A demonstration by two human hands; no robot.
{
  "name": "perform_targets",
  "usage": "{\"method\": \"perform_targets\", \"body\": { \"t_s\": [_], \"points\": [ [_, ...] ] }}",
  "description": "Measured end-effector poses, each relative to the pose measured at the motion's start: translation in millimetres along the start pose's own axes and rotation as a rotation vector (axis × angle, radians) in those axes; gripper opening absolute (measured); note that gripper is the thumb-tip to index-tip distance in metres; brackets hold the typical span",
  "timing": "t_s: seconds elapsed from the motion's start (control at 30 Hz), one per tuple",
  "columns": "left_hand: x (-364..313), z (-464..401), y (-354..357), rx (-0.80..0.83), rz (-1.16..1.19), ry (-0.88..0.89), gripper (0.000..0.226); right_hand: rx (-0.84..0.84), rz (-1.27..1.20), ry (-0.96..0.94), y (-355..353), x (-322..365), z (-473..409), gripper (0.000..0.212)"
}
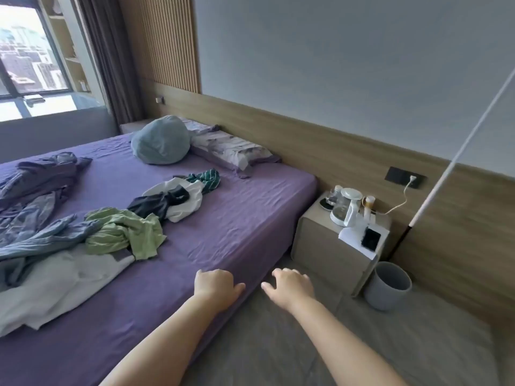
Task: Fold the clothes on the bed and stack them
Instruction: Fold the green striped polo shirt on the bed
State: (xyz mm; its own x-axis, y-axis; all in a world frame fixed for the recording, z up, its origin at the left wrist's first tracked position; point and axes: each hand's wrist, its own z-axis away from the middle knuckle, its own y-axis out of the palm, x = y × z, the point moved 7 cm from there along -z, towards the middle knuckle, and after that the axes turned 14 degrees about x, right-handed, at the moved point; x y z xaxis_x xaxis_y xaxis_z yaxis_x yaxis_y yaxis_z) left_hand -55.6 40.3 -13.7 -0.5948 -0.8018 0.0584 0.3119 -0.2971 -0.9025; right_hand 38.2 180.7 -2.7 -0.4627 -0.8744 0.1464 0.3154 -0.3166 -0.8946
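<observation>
While both arms reach forward, nothing is held yet.
Left hand: the left hand (216, 286) hovers at or on the near edge of the bed (245, 218), fingers loosely curled downward, thumb out to the right; contact with the sheet cannot be told for certain. It grips nothing.
Right hand: the right hand (289, 285) hangs just beside the left, at its 3 o'clock, over the floor past the mattress edge, fingers relaxed and slightly spread, empty.
Nearest clothes: at 10 o'clock from the left hand lies a white garment (61, 282), spread and rumpled; a crumpled green garment (122, 232) rests on its far edge.
Further clothes: a blue-grey garment (36, 232) sprawls at 9 to 10 o'clock, touching the green one; a black-and-white heap (172, 201) sits at 11 o'clock, with a green striped piece (206, 179) just beyond it.
Far corner: a bunched purple bundle (41, 174), whether clothing or bedding cannot be told.
Head of bed: a blue-grey cushion (163, 140) and a patterned pillow (231, 149) at 12 o'clock.
Beside bed: a nightstand (315, 246) with a kettle (345, 210) at 2 o'clock, a grey bin (387, 285) near it.
Progress: by appearance nothing is folded and no stack exists; every garment is left to do, so the task looks to be at its start.
</observation>
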Motion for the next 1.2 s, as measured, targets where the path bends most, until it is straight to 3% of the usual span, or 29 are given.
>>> {"method": "perform_targets", "body": {
  "t_s": [0.57,1.2],
  "points": [
    [-64,-122,-7,0.143,0.238,-0.232,0.051,0.167,0.043,-0.197,-28,-92,-160,0.044],
    [27,-307,-85,0.135,0.290,-0.266,0.051,0.158,0.063,-0.203,-101,-40,-347,0.045]
  ]
}}
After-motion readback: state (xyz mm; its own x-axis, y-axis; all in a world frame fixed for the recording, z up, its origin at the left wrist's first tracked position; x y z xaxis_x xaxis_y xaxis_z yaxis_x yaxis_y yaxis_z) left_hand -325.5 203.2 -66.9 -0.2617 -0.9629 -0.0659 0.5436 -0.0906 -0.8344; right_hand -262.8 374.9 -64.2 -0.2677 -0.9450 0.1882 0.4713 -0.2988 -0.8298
